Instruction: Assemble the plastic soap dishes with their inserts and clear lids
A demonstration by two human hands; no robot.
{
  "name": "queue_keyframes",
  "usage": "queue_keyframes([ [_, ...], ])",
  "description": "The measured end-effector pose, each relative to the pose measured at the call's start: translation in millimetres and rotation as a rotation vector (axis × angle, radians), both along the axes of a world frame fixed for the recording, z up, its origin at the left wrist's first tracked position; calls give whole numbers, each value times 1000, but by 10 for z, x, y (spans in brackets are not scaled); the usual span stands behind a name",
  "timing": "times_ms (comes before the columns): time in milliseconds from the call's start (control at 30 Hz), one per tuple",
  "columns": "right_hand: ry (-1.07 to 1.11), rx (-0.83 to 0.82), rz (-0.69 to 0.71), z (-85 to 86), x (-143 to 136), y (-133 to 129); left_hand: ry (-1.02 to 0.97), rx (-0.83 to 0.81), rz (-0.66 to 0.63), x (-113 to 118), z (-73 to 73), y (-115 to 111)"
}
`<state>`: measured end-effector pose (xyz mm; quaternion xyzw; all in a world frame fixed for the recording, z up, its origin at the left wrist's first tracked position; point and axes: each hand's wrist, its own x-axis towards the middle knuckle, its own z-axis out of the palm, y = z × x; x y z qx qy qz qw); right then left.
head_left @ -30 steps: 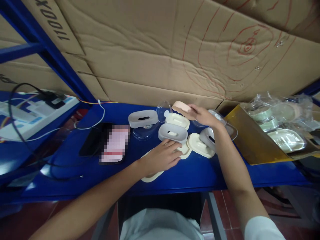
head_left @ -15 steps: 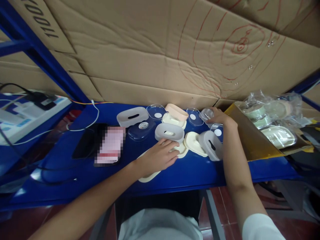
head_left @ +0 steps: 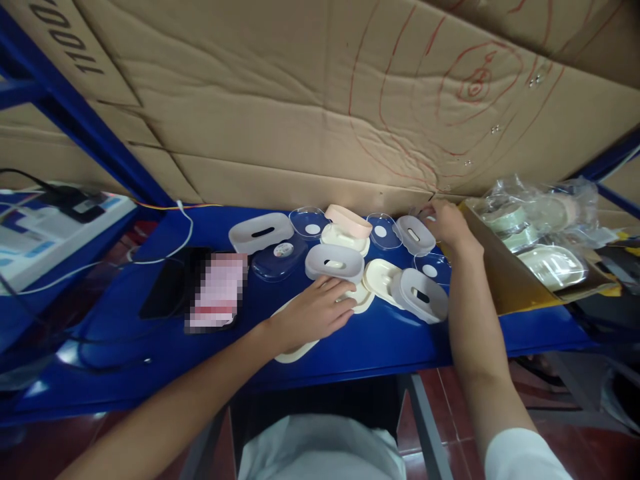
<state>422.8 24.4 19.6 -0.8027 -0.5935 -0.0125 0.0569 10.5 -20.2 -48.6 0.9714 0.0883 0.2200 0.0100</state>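
Note:
My left hand lies palm down with its fingers stretched over a cream oval soap-dish piece, its fingertips beside a grey soap dish. Under the wrist shows another cream piece. At the back right, my right hand is beside a small grey slotted dish; its fingers are partly hidden, so I cannot tell whether they hold anything. A clear lid with a white sticker is below that hand. Nearer me, another grey dish overlaps a cream piece.
A cardboard box of bagged dishes stands at the right. Further left are a grey dish, a clear lid, a pink-screened phone, cables and a power strip. Cardboard walls the back.
My right hand has shifted slightly right and back, and the small grey dish beside it shows more fully. My left hand has stayed nearly still. The whole view has shifted slightly.

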Motion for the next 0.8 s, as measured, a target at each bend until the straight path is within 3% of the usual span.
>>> queue_keyframes([
  [167, 32, -189, 13, -254, -350, 51, 7, 12, -17, 12, 10, -22],
  [333, 15, -213, -22, -351, -498, 60, 8, -10, -11, 7, -4, -14],
  [633, 124, -201, -59, -143, -319, -26, 16, 11, -14, 8, 18, -26],
  [800, 246, -99, -20, 12, -158, -198, 24, 19, -16, 16, 1, -20],
])
